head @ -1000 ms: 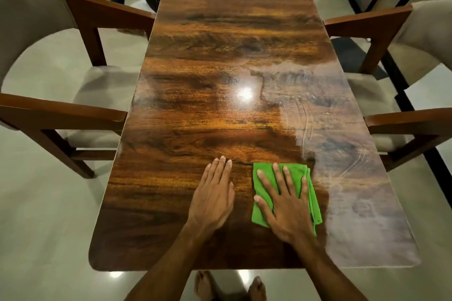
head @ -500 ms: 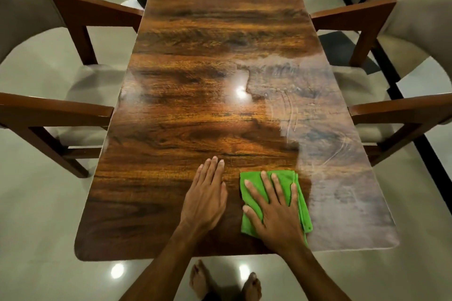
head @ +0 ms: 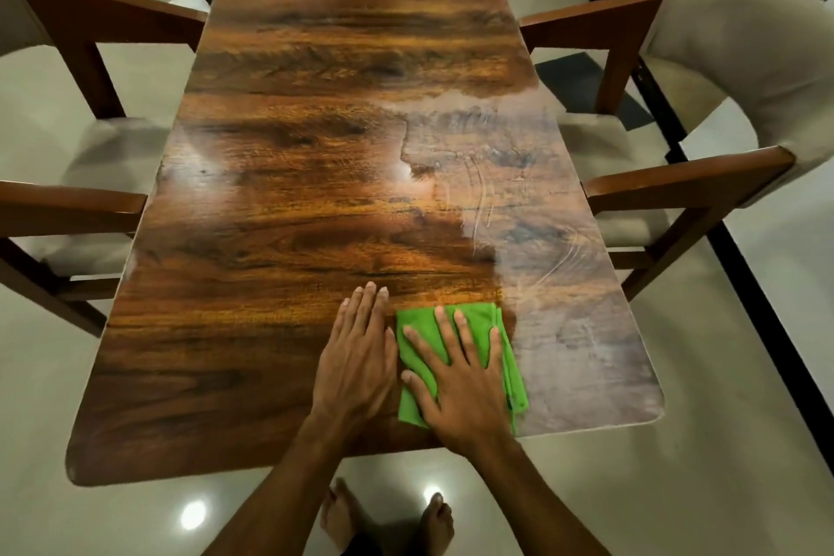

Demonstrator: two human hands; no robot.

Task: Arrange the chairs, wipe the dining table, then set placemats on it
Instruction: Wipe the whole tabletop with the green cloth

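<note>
- R hand flat, fingers spread, pressing green cloth on dining table
- L hand flat beside it, empty
- Cloth folded, long axis w/ table length

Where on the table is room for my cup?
The dining table is bare from its far end down to the green cloth, and across its near left corner. Crowded at the front edge: left hand flat beside right hand, which presses the cloth.
</note>
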